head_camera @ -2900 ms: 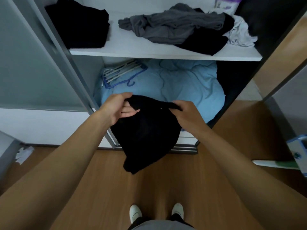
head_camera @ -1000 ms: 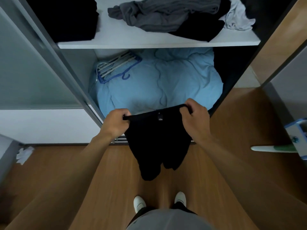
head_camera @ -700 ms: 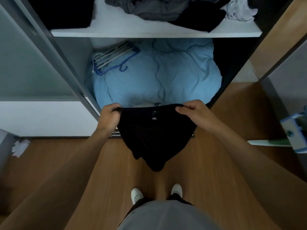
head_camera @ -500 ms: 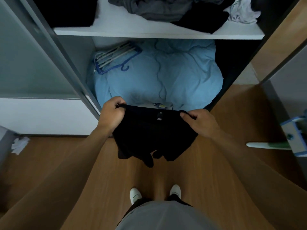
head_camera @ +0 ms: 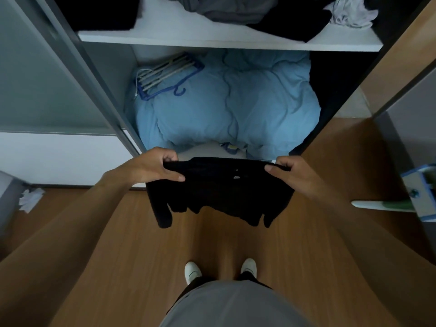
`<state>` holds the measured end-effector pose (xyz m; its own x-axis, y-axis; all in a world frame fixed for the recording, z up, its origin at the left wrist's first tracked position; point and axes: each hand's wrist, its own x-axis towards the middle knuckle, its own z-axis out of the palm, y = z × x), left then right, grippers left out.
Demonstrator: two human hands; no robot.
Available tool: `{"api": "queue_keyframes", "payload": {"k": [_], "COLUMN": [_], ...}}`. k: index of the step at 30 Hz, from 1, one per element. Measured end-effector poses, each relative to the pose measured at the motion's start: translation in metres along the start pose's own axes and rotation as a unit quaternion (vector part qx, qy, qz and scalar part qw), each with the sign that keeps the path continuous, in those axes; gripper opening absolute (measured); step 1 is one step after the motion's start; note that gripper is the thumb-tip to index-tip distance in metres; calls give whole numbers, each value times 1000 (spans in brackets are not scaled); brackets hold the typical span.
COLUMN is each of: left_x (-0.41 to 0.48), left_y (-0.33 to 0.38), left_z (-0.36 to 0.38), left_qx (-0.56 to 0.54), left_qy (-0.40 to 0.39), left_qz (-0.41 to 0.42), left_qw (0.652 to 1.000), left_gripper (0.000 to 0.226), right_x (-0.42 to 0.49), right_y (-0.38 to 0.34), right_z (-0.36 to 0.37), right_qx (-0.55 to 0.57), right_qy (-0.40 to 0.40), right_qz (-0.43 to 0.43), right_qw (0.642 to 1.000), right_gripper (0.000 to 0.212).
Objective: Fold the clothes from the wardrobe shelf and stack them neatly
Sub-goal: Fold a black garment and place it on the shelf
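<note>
Basically both hands pinch a black garment (head_camera: 219,187) by its top edge, left hand (head_camera: 151,167) and right hand (head_camera: 292,175) with fingers curled. It hangs over the wooden floor (head_camera: 118,244), near the wardrobe shelf (head_camera: 212,36).

A stack (head_camera: 101,13) is sitting at the shelf's (head_camera: 179,36) left end, and a heap (head_camera: 259,13) is lying toward its right end. Under the shelf, hangers (head_camera: 165,74) are lying on the duvet's (head_camera: 236,109) back left corner. Before the duvet, the left hand (head_camera: 151,167) and right hand (head_camera: 292,175) are holding a garment (head_camera: 219,192) by its ends, over the floor (head_camera: 141,244).

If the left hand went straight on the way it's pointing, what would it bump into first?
Probably the blue duvet in the wardrobe's lower part. The left hand, gripping the black garment, points forward toward it, though depth is hard to judge.
</note>
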<state>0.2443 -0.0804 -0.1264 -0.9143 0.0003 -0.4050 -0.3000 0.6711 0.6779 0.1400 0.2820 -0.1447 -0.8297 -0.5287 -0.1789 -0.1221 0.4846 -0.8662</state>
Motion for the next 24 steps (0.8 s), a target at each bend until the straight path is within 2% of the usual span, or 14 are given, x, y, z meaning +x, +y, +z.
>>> {"api": "queue_keyframes", "payload": {"k": [3, 5, 7, 10, 12, 15, 19, 24], "left_x": [1, 1, 0, 0, 2, 6, 10, 8], "left_y": [-7, -12, -14, -8, 5, 31, 59, 81], "left_z": [7, 12, 18, 32, 46, 71, 94, 112], "left_qx": [-11, -26, -36, -99, -183, -301, -374, -331], "left_qy": [41, 81, 101, 113, 125, 150, 126, 88], "left_qz": [2, 4, 4, -27, -53, -94, -103, -31], "left_qw": [999, 996, 994, 988, 974, 937, 913, 939], "left_gripper": [27, 31, 37, 35, 27, 35, 30, 28], "right_x": [-4, -6, -6, -3, -1, 0, -1, -5], "right_y": [1, 4, 7, 7, 2, -14, -36, -58], "right_z": [-7, -8, -4, 8, 18, 41, 73, 97], "right_qx": [-28, -72, -111, -117, -63, 76, 157, 211], "right_qy": [-92, -118, -88, 37, 117, 176, 134, 53], "right_qz": [26, 36, 31, 28, 54, 125, 154, 118], "right_qw": [995, 990, 989, 992, 990, 974, 966, 969], "right_gripper": [31, 25, 23, 33, 37, 25, 20, 8]}}
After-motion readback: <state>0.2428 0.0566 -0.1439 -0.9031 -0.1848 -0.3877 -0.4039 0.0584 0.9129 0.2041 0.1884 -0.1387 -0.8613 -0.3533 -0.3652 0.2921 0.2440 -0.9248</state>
